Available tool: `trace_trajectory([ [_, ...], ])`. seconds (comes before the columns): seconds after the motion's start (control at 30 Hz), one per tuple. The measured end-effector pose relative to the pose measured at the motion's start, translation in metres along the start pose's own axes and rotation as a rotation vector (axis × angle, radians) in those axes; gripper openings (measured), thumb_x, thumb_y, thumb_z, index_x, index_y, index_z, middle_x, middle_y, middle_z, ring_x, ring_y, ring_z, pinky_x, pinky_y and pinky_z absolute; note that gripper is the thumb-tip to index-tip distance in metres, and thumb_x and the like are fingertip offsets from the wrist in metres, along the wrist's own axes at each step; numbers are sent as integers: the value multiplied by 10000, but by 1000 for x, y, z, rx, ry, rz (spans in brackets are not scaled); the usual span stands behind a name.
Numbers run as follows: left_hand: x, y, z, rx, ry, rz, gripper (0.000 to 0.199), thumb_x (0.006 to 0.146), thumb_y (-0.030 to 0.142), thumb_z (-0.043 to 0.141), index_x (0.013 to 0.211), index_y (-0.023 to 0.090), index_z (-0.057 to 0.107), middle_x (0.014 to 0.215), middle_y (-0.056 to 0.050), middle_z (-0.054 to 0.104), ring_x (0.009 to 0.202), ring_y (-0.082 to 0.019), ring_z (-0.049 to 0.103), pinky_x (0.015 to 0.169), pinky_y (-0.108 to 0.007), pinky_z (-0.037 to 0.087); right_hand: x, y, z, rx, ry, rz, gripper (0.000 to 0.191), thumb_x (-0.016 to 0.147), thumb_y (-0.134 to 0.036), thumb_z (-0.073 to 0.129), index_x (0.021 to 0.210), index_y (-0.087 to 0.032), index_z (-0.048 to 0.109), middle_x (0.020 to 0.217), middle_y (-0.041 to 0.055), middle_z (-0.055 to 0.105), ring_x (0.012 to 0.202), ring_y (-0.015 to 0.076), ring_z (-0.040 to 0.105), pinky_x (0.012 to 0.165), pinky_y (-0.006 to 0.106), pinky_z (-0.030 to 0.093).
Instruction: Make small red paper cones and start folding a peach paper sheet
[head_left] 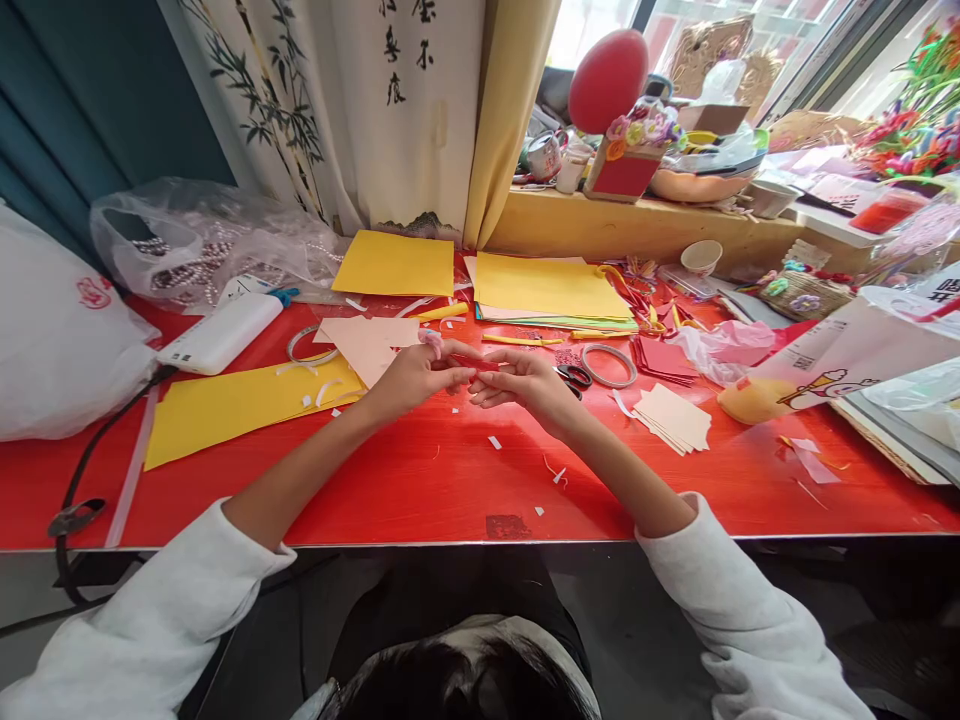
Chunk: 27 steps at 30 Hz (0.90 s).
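My left hand (pixel 417 376) and my right hand (pixel 534 388) meet above the middle of the red table. Between their fingertips is a small red piece of paper (pixel 487 366), pinched from both sides and partly covered by the fingers. A pink ring-like thing (pixel 433 343) sits on a finger of my left hand. Behind that hand lie pale pink paper sheets (pixel 364 345). Black-handled scissors (pixel 574 379) rest just beyond my right hand, beside a roll of tape (pixel 609 366).
Yellow paper (pixel 247 405) lies at left, with a white power bank-like device (pixel 221 335) behind it. Yellow sheets (pixel 547 285) are stacked at the back. Red cards (pixel 664 360), cream cards (pixel 675 418) and a drink in a printed bag (pixel 817 360) stand at right. Paper scraps (pixel 494 442) dot the front.
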<state>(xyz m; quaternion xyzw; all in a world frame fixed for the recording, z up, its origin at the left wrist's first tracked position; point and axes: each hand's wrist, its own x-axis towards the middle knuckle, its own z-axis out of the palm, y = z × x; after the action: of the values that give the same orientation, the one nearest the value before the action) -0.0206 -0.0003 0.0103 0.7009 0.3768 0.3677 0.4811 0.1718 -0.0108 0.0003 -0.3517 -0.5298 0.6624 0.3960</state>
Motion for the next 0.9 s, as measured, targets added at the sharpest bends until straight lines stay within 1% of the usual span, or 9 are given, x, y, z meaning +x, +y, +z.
trace_trajectory([
  [0.17, -1, 1, 2, -161, 45, -30, 238, 715, 330, 730, 875, 153, 733, 659, 3, 657, 623, -104, 611, 632, -241, 496, -2, -5, 2, 69, -2, 68, 150, 745, -168, 697, 854, -147, 596, 723, 57, 746, 622, 131, 713, 615, 209, 586],
  [0.33, -3, -1, 2, -131, 124, -40, 213, 681, 300, 749, 836, 155, 759, 602, -3, 671, 591, -121, 628, 634, -258, 512, -3, -6, 2, 163, -23, 136, 65, 785, -94, 632, 835, -132, 616, 739, 68, 749, 616, 113, 712, 608, 171, 580],
  [0.4, -3, -2, 0, -106, 139, -24, 205, 685, 292, 739, 837, 157, 765, 619, -10, 683, 593, -125, 627, 637, -262, 511, -2, -6, 3, 190, -30, 166, 42, 835, -140, 613, 841, -113, 643, 743, 84, 747, 643, 126, 721, 631, 178, 588],
  [0.47, -3, -4, -2, -72, 127, 5, 207, 700, 292, 724, 854, 162, 770, 659, -19, 697, 606, -126, 623, 649, -267, 508, -2, -6, 4, 202, -20, 183, 169, 893, -228, 576, 829, -96, 661, 733, 104, 742, 667, 143, 729, 651, 190, 594],
  [0.53, -3, -6, -4, -24, 104, 42, 212, 721, 301, 710, 873, 167, 771, 696, -28, 705, 626, -130, 619, 663, -274, 504, -2, -8, 4, 204, -5, 201, 230, 921, -249, 543, 810, -91, 667, 730, 117, 739, 676, 148, 731, 660, 191, 596],
  [0.63, -3, -7, -4, 44, 74, 82, 217, 741, 316, 700, 886, 170, 768, 723, -36, 703, 650, -138, 613, 675, -284, 499, -3, -8, 3, 210, 10, 238, 190, 913, -146, 527, 809, -88, 674, 752, 110, 743, 699, 137, 731, 674, 178, 595],
  [0.73, -3, -7, -4, 89, 63, 79, 220, 757, 330, 688, 885, 166, 759, 730, -39, 694, 672, -140, 607, 691, -287, 493, -3, -8, 1, 223, 30, 257, 202, 904, -90, 506, 809, -86, 684, 727, 88, 734, 747, 139, 734, 722, 179, 595],
  [0.83, -3, -6, -4, 145, 37, 77, 234, 788, 351, 658, 893, 161, 745, 765, -44, 689, 710, -139, 600, 718, -288, 486, -3, -8, 1, 236, 29, 266, 201, 897, -90, 511, 803, -82, 688, 727, 90, 731, 782, 147, 734, 774, 192, 591],
  [0.9, -3, -6, -5, 176, 18, 91, 246, 809, 362, 636, 915, 163, 735, 803, -45, 690, 723, -133, 593, 730, -285, 481, -3, -7, 1, 241, 21, 264, 182, 896, -125, 533, 817, -81, 691, 746, 93, 734, 779, 152, 734, 769, 200, 594],
])
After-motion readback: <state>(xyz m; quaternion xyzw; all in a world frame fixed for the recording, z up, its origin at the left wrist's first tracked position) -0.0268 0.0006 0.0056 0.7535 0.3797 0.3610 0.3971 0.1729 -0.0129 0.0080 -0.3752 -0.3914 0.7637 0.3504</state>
